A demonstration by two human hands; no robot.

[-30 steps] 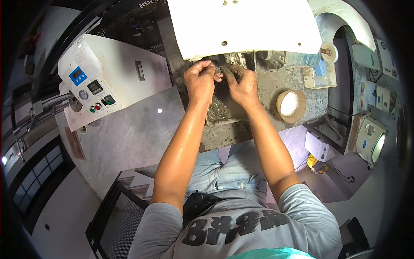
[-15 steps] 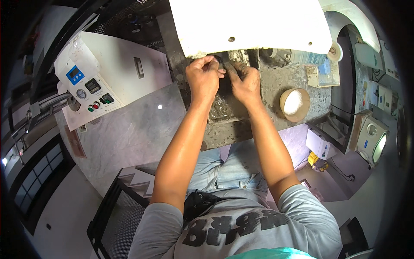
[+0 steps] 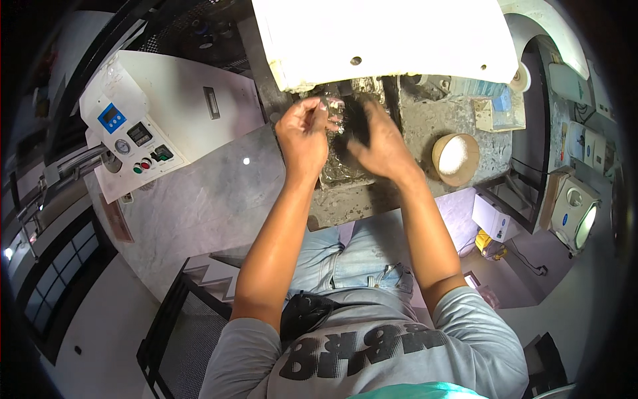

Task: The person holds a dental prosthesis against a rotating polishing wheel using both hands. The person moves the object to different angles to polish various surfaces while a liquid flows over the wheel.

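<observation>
My left hand [image 3: 302, 138] is raised over the wet, grimy basin [image 3: 342, 166] below the white hood, its thumb and fingers pinched together. At its fingertips is a small shiny piece [image 3: 335, 113], too small to identify. To its right is my right hand [image 3: 385, 146], a little blurred, with the thumb apart from the stretched fingers and nothing seen in it. The two hands are apart. Glare and the hood's lower edge obscure the area just beyond the fingers.
A bright white hood [image 3: 392, 40] overhangs the far side. On the grey-smeared counter to the right stand a bowl of white powder [image 3: 454, 156] and a small open box [image 3: 498, 114] with something blue. A white machine with a control panel [image 3: 136, 136] sits at the left.
My right hand has moved away from my left hand, slightly nearer to me, and its fingers have opened. My left hand has shifted a little left and nearer, still pinched.
</observation>
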